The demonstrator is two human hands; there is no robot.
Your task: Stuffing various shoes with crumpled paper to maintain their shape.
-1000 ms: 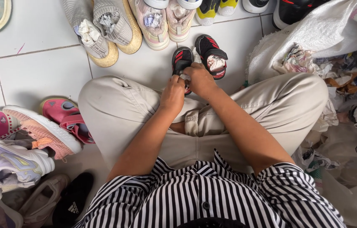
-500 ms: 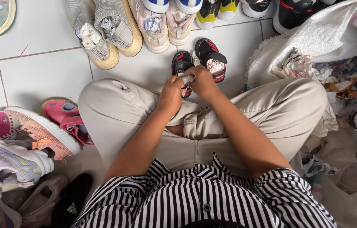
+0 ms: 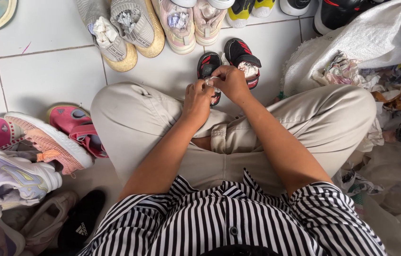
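the left hand (image 3: 196, 97) and right hand (image 3: 231, 81) are meeting fingertip to fingertip, both pinching a small wad of pale paper (image 3: 211, 81) right over the left sandal (image 3: 208, 71) of a tiny black-and-red pair. that sandal is lying on the tiled floor (image 3: 44, 76) just past the knees, its long axis pointing away from the person, with its mate (image 3: 244, 61) sitting just beside it on the right, nearer the right hand

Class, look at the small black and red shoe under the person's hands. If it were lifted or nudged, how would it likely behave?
The small shoe looks tiny beside the grey sneakers, so it is probably light and would slide easily on the smooth tile floor. Its flat sole suggests it would not roll. The white wad pinched between the left hand and right hand looks crumpled, so probably soft.
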